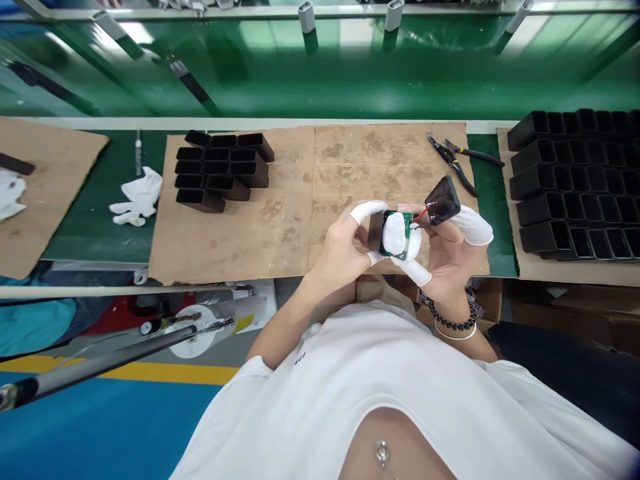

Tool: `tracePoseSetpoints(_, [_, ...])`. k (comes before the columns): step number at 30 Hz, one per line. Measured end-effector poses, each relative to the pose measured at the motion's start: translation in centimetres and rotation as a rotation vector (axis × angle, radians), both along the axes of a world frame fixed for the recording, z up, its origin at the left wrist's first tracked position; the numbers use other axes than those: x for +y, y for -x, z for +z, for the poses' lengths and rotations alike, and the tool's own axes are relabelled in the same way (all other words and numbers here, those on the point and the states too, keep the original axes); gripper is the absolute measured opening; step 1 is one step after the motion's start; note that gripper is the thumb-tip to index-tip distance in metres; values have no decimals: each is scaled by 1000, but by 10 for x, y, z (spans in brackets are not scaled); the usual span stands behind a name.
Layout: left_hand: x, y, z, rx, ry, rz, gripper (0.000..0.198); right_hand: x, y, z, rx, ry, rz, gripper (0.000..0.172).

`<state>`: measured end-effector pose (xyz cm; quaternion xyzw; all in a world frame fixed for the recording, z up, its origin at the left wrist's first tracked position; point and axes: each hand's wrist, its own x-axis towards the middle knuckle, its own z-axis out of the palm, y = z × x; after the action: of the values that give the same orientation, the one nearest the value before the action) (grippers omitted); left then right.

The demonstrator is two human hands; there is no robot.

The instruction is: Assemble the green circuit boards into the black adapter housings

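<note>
My left hand (345, 243), with white finger cots on thumb and finger, grips a small black case (375, 231) from its left side. At the mouth of the case sits a green circuit board (409, 219) bearing a white pad or paste-like patch (395, 233). My right hand (447, 257), also in finger cots, closes on the board's right edge. Red and dark wires (423, 215) run from the board to a black trapezoid part (443, 200), which lies over the right fingers. The right palm side hides part of the grip.
Cardboard (280, 227) covers the green bench. Black open cases (220, 170) stand in a group at left, more cases (575, 187) at far right. Two pliers (453, 163) lie behind my right hand. A white glove (137, 197) and a pen-like tool (139, 153) lie left.
</note>
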<state>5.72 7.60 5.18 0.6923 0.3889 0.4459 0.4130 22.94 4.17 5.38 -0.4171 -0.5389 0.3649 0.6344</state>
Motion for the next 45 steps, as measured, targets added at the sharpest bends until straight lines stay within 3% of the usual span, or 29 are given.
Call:
tracePoseSetpoints(7, [2,2,-3,0,-37,-9,53,-6,-7,-7,-59,43,50,70])
tracePoseSetpoints(12, [1,3,-6,0,-56,-1,55,-7,-8,-10,-116,-71,46,73])
tracePoseSetpoints(16, [-1,3,-7,-13,-61,12,56,-6,-5,-7,-158,-50,40,69])
tracePoseSetpoints(24, [-1,5,-8,3,-64,15,57,-7,-3,-10,-164,-110,38,80])
tracePoseSetpoints(31, [-1,4,-7,-12,-68,10,57,2,-3,-21,-226,-330,19,82])
tracePoseSetpoints(45, [-2,5,-8,-21,-48,24,61,1,-4,-14,-292,-294,4,76])
